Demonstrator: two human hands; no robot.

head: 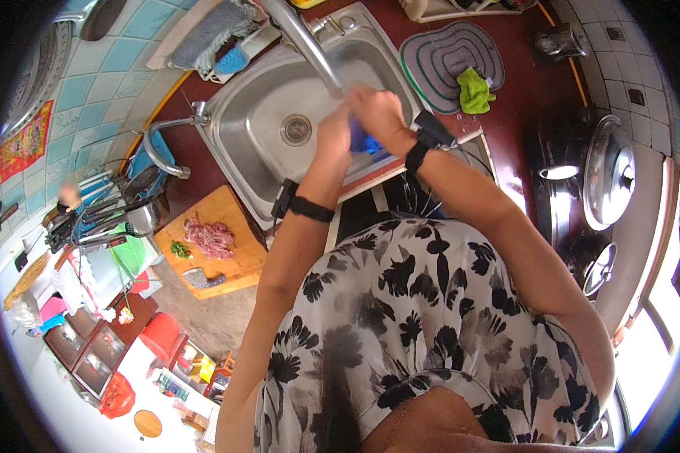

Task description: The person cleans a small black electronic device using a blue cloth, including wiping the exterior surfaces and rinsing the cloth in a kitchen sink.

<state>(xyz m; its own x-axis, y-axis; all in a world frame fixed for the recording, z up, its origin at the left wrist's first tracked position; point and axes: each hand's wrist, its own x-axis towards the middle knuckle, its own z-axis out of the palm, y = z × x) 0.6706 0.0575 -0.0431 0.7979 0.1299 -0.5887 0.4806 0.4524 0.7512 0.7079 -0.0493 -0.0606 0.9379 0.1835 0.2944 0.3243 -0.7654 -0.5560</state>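
Observation:
Above the stainless steel sink point(260, 130), my left hand point(334, 133) and my right hand point(377, 110) are close together under the end of a metal faucet point(306, 48). Both look curled, and motion blurs the fingers. Something blue point(366, 141) shows between and just below my hands. Its kind is unclear, and my hands hide part of it. Whether either hand grips it cannot be made out. The sink's drain strainer point(296, 130) lies to the left of my hands. A black strap with a small device circles each wrist.
A wooden cutting board point(243, 272) left of the sink bears sliced raw meat point(208, 236), chopped green pieces point(180, 249) and a cleaver point(201, 278). A second faucet point(167, 161) curves over the left counter. Right of the sink are a grey mat point(430, 62), a green cloth point(475, 93) and a lidded pan point(609, 172).

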